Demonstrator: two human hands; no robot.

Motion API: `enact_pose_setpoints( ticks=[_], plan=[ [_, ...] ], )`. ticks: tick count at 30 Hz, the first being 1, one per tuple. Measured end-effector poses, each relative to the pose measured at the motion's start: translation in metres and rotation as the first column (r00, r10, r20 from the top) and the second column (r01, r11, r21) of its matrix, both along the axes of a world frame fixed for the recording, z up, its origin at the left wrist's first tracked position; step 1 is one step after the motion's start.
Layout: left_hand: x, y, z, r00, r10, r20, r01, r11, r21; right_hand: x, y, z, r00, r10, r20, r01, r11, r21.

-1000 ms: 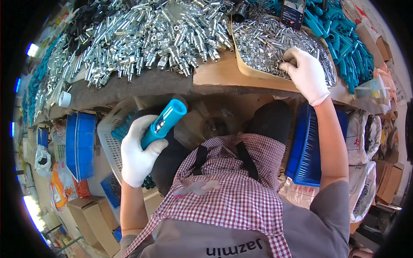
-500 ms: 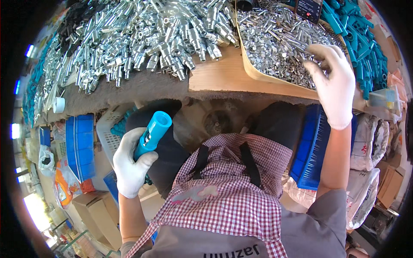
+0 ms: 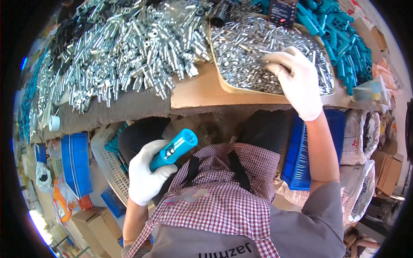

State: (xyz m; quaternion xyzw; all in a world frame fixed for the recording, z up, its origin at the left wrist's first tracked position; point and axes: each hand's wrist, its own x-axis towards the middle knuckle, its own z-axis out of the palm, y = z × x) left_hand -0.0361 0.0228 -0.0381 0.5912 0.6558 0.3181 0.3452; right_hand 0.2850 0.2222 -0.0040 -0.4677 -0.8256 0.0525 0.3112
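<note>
My gloved left hand (image 3: 148, 174) is wrapped round a teal plastic tube (image 3: 175, 148) in front of my lap. The tube is tilted up to the right, its round mouth open at the top, and a shiny metal part shows through a slot in its side. Over a shallow tray (image 3: 229, 87) of small metal pins and slugs (image 3: 241, 56), my gloved right hand (image 3: 297, 79) has thumb and forefinger drawn together. Whether a small piece sits between those fingertips is too blurred to make out.
Left of the tray lies a big heap of silvery metal fittings (image 3: 142, 56). Teal plastic tubes (image 3: 344, 47) are piled at the right. A phone-like dark screen (image 3: 282, 12) stands behind the tray. Blue crates (image 3: 77, 161) and a white basket (image 3: 101, 148) sit below the bench edge.
My right hand has moved left across the tray, its fingers coming together. My left hand has shifted right and a little lower, tilting the tube further right. The whole view has also shifted.
</note>
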Motion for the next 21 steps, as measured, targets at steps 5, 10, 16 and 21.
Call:
enact_pose_setpoints(
  ticks=[5,10,16,21],
  plan=[
    [0.026,0.005,0.021,0.992,-0.121,-0.022,0.122,0.991,0.053,0.003,-0.009,0.012,0.996,-0.005,-0.085,0.005,1.0,-0.007],
    [0.035,-0.005,0.023,0.989,-0.15,-0.01,0.15,0.983,0.109,0.009,-0.042,0.014,0.983,-0.132,0.125,0.137,0.99,-0.035],
    [0.052,-0.015,0.031,0.98,-0.197,0.003,0.195,0.973,0.123,-0.012,-0.027,0.003,0.967,-0.234,0.098,0.246,0.958,-0.147],
    [0.054,-0.021,0.041,0.98,-0.195,0.03,0.187,0.967,0.175,-0.001,-0.019,-0.001,0.973,-0.221,0.059,0.227,0.962,-0.149]
  ],
)
